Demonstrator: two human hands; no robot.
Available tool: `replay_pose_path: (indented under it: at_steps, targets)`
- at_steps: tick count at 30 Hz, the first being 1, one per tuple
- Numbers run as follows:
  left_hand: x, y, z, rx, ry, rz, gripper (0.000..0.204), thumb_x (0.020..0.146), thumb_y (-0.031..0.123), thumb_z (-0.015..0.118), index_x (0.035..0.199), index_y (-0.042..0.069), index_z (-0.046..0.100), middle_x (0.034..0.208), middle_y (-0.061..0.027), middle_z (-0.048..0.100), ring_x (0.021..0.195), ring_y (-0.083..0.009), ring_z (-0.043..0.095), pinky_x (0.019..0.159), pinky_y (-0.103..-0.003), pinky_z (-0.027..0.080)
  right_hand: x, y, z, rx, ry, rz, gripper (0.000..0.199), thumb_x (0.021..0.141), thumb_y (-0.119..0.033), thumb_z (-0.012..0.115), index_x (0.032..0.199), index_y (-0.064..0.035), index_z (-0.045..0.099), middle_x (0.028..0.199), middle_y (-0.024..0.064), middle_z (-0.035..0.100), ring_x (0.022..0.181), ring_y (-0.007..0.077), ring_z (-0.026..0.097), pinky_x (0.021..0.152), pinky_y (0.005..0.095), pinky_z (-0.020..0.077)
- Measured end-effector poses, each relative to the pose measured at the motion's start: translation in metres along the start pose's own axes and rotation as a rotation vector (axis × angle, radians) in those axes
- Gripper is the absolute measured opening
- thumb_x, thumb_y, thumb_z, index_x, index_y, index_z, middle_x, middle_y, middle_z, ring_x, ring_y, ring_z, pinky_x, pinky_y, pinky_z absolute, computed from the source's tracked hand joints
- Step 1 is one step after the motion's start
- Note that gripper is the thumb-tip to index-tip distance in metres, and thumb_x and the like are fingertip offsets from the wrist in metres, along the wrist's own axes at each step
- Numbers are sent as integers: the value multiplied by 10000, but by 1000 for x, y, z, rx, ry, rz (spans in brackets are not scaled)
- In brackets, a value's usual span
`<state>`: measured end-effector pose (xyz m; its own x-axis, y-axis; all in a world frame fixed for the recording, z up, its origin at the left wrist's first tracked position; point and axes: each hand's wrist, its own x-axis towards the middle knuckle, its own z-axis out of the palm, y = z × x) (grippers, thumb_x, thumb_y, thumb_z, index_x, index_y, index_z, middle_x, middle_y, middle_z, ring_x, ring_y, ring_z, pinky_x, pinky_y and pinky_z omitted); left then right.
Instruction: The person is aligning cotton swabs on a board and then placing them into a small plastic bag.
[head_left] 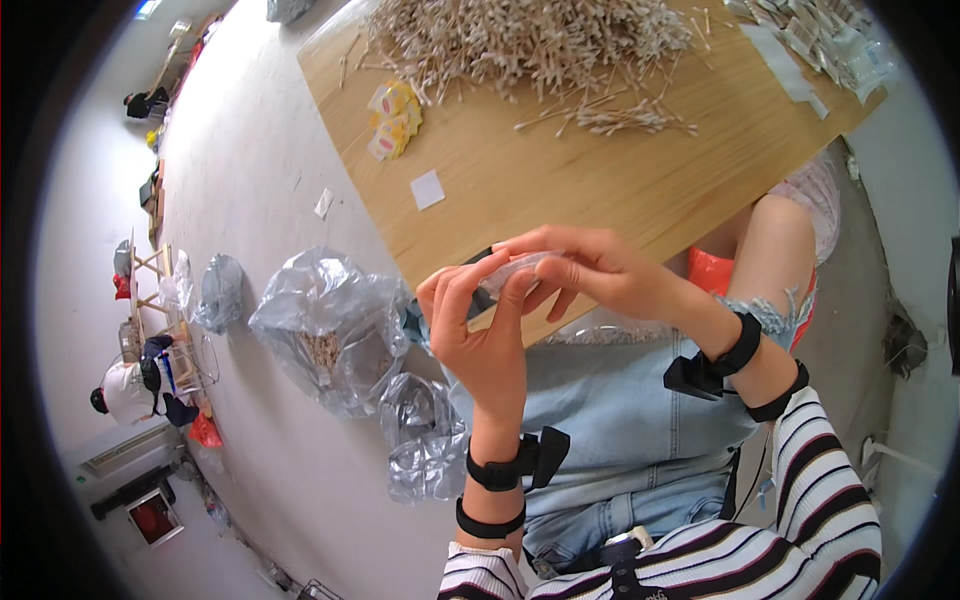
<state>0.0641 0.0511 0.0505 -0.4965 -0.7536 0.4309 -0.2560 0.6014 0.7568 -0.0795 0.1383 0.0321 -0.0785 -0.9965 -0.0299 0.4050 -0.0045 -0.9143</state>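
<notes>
Both hands are engaged on one clear packet. The left hand (473, 335) pinches it between thumb and fingers from the near left; the right hand (612, 270) does likewise from the right, its forefinger extended along the far side. The packet (516, 268) is held up between them, just above the near edge of the table (620, 185).

Condition of the packet: small, thin, transparent, its film creased and whitish where it catches light. Fingers cover much of it, so whether it is filled or sealed cannot be confirmed.

Progress, in my judgement: this unit is mid-handling and not yet set down. A pile of packs (825, 38) at the table's far right corner looks like finished work. A large heap of swabs (530, 40) lies unpacked, with strays (630, 120) nearer, so much appears left.

Also on the table: yellow stickers (397, 118) and a white square (427, 190) at the left. On the floor, left of the person, a large clear bag (330, 285) stands beside smaller bags (428, 468).
</notes>
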Motion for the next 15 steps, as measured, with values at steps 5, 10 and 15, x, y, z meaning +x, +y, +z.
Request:
replay_pose_path:
  at_steps: [5, 10, 15]
  targets:
    - [2, 8, 39, -397, -144, -249, 210, 925, 112, 686, 1106, 8, 702, 1003, -56, 696, 770, -108, 624, 659, -197, 465, -8, -11, -44, -129, 105, -83, 377, 1029, -262, 519, 1346, -59, 548, 1167, 59, 652, 996, 156, 671, 757, 273, 587]
    - [-1, -7, 56, -745, -264, -557, 278, 984, 150, 598, 1179, -42, 650, 1078, -127, 694, 850, -184, 701, 720, -260, 556, -10, 1, -65, 7, 156, 54, 394, 1016, -242, 544, 1339, -17, 544, 1174, 96, 647, 1017, 161, 660, 761, 281, 596]
    - [-5, -11, 64, -971, -242, -674, 298, 999, 145, 563, 1206, -61, 621, 1091, -154, 693, 885, -224, 715, 756, -306, 596, -12, 1, -68, 104, 230, 156, 434, 979, -262, 610, 1291, 35, 564, 1148, 117, 661, 973, 163, 674, 785, 300, 600]
